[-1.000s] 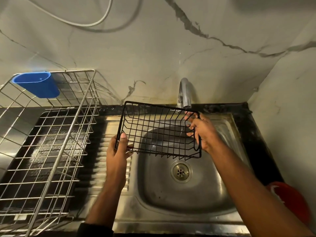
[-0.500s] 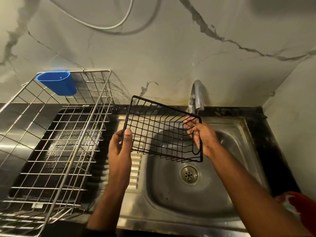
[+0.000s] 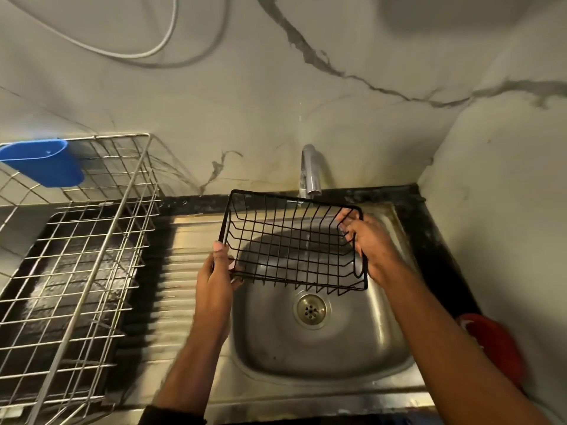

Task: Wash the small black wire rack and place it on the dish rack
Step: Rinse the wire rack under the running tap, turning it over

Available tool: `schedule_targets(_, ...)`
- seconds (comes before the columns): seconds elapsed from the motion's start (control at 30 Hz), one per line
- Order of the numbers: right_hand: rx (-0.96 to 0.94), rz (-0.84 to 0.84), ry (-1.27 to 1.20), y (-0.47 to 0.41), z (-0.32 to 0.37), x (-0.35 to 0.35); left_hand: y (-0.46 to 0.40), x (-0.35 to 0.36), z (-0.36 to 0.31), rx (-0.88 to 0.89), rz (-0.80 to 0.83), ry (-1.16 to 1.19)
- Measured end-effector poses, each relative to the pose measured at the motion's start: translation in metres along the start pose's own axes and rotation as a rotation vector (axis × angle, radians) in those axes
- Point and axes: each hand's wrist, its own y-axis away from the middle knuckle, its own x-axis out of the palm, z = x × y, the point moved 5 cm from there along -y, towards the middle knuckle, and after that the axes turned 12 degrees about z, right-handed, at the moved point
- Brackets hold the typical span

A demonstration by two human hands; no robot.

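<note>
Black wire rack (image 3: 294,243) held over sink (image 3: 322,348) under tap (image 3: 310,173); left hand (image 3: 214,280), right hand (image 3: 368,243) each gripped one end. Risk: wet wire slipping, rack dropping into basin.

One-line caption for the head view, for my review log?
Both hands, left hand and right hand, hold the small black wire rack under the tap over the steel sink, beside the dish rack.
</note>
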Motion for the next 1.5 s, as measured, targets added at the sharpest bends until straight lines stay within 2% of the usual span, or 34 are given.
schedule_targets(0.27,-0.046,-0.105,0.111,0.029,0.027,-0.013,-0.003,0.016,0.020,-0.103,0.070,0.018)
schedule_targets(0.43,0.007,-0.068,0.065,0.044,0.028,-0.013,-0.012,0.017,0.033,-0.196,0.106,0.045)
schedule_targets(0.63,-0.042,0.027,0.039,0.068,0.035,-0.003,-0.016,0.022,0.051,-0.318,0.141,0.104)
schedule_targets(0.77,-0.020,0.047,0.153,0.069,0.032,-0.002,-0.020,0.030,0.055,-0.348,0.154,0.147)
schedule_targets(1.03,-0.016,-0.123,0.298,0.075,0.033,-0.016,-0.038,0.050,0.074,-0.413,0.307,0.156)
schedule_targets(1.27,0.008,-0.202,0.323,0.086,0.033,-0.036,-0.069,0.067,0.082,-0.362,0.321,0.037)
schedule_targets(1.5,-0.024,-0.231,0.443,0.101,0.034,-0.049,-0.091,0.111,0.054,-0.130,0.435,-0.177)
